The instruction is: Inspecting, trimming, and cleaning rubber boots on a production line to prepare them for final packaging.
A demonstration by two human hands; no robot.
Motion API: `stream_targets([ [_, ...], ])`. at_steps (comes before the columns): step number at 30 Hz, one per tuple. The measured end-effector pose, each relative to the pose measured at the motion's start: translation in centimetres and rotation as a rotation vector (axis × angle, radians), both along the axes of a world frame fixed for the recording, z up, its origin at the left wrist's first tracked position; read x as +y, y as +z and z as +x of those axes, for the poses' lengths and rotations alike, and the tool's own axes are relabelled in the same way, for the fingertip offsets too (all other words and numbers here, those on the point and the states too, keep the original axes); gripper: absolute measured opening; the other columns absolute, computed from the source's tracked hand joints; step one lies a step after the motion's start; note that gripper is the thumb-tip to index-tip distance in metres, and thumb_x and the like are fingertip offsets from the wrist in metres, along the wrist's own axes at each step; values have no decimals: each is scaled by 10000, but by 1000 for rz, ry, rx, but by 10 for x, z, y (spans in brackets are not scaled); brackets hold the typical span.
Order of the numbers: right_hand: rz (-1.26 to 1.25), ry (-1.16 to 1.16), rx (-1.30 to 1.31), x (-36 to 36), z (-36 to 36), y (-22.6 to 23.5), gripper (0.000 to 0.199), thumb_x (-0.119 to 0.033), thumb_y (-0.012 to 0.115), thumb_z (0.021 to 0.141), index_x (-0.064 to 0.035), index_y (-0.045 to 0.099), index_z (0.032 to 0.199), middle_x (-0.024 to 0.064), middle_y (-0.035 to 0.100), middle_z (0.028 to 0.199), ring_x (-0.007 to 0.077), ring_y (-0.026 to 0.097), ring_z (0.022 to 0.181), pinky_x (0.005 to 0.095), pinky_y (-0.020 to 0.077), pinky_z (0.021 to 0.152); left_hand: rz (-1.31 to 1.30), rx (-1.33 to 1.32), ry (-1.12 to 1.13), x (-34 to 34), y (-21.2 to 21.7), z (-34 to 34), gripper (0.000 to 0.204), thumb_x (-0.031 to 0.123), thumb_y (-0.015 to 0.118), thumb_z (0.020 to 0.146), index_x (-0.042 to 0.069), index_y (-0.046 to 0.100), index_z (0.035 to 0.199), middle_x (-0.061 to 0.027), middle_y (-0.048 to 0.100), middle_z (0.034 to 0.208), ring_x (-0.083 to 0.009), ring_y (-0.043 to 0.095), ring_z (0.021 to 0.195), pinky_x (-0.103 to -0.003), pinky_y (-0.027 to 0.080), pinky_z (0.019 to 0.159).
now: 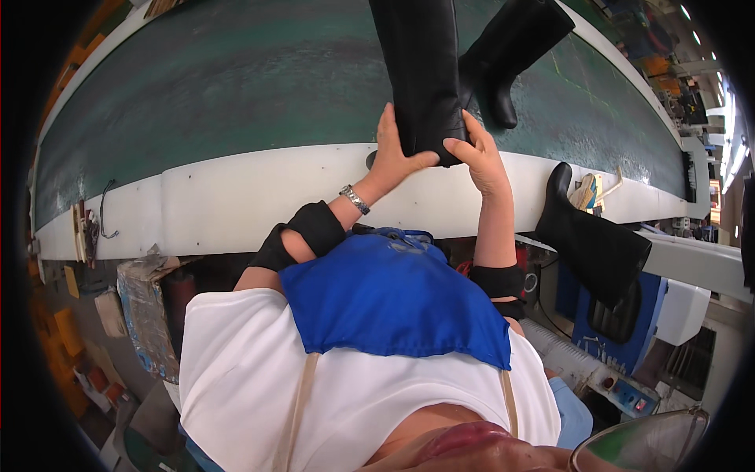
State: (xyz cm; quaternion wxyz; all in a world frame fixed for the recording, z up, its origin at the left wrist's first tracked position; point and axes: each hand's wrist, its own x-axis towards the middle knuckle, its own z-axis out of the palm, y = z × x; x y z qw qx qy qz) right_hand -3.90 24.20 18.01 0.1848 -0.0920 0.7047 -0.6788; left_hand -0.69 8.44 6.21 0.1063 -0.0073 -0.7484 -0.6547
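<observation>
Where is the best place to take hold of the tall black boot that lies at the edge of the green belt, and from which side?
Probably at the open top of the tall black boot, coming from the white table edge. The shaft lies lengthwise with its top end pointing toward the person, narrow enough to clasp from both sides. The left hand and right hand already hold it there, thumbs on its end.

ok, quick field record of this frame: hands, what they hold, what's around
left hand: grips the lower end of the tall boot
right hand: grips the same end, opposite side
boot: black, lying on the green belt
second boot: on belt, beyond the first
third boot: upside down, right of the white edge
</observation>
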Motion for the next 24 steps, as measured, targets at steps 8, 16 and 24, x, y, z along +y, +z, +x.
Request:
stream_targets([
  [8, -153, -15, -64, 35, 15, -22, 706, -106, 627, 725, 67, 397, 1370, 121, 544, 1265, 175, 513, 1156, 269, 365, 1001, 576, -268, -340, -9, -2, -28, 818, 368, 795, 733, -28, 395, 1327, -140, 520, 1278, -213, 507, 1169, -328, 386, 1016],
  [16, -77, -232, 8, 25, 54, -42, 458, -219, 429, 972, 68, 442, 1329, 114, 554, 1245, 156, 515, 1142, 257, 379, 977, 596, -463, -298, -5, 8, 5, 704, 318, 800, 744, -83, 485, 1230, -149, 600, 1162, -192, 597, 1028, -298, 469, 913],
  [24, -125, -338, -205, 11, 89, -62, 332, -178, 510, 955, 38, 553, 1203, 35, 625, 1051, 74, 563, 952, 211, 437, 855, 286, -570, -197, -24, 0, 45, 775, 457, 815, 680, -102, 536, 1138, -174, 649, 1063, -218, 645, 949, -293, 500, 842],
])
